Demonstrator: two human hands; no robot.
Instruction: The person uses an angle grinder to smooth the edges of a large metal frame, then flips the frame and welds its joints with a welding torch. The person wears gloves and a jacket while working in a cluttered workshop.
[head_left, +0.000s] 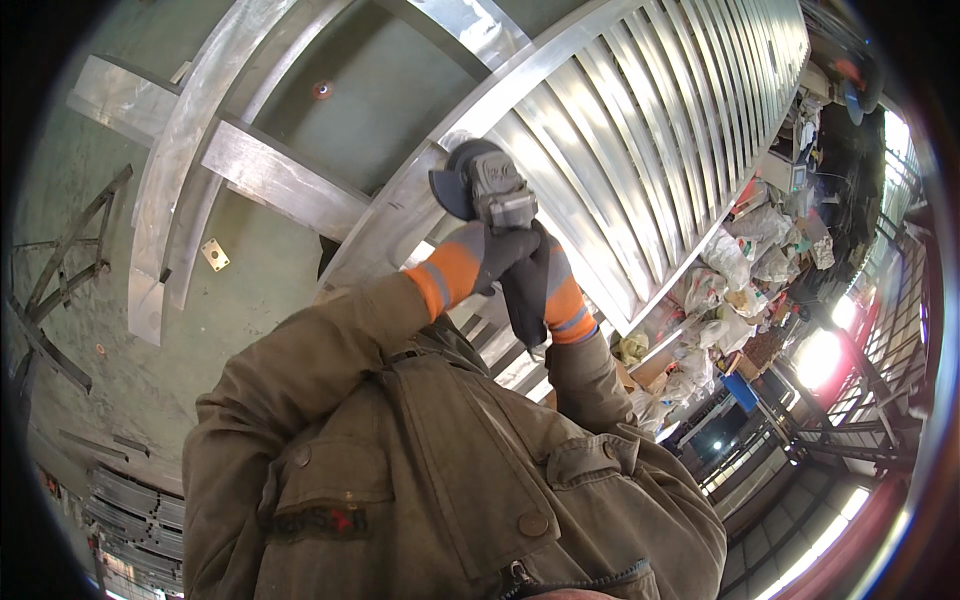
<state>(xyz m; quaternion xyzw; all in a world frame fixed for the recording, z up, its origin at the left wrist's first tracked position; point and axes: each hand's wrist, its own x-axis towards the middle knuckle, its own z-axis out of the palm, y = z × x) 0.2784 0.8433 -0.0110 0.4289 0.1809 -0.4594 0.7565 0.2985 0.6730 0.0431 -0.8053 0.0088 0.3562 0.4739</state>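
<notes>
gloved hands (515,265) around grey angle grinder (490,188)

We look down from a single head-worn fisheye camera, over our own jacket front and close to our gloved hands, onto the metal gate frame (600,130) and the floor (250,280) beyond.

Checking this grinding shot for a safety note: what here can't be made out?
Head view:
- Angle grinder disc: hidden under its guard.
- Left hand and right hand fingers: gloved and overlapping, so the grip is unclear.
- Bagged clutter: too small.
- Metal gate: cut by the rim.
</notes>
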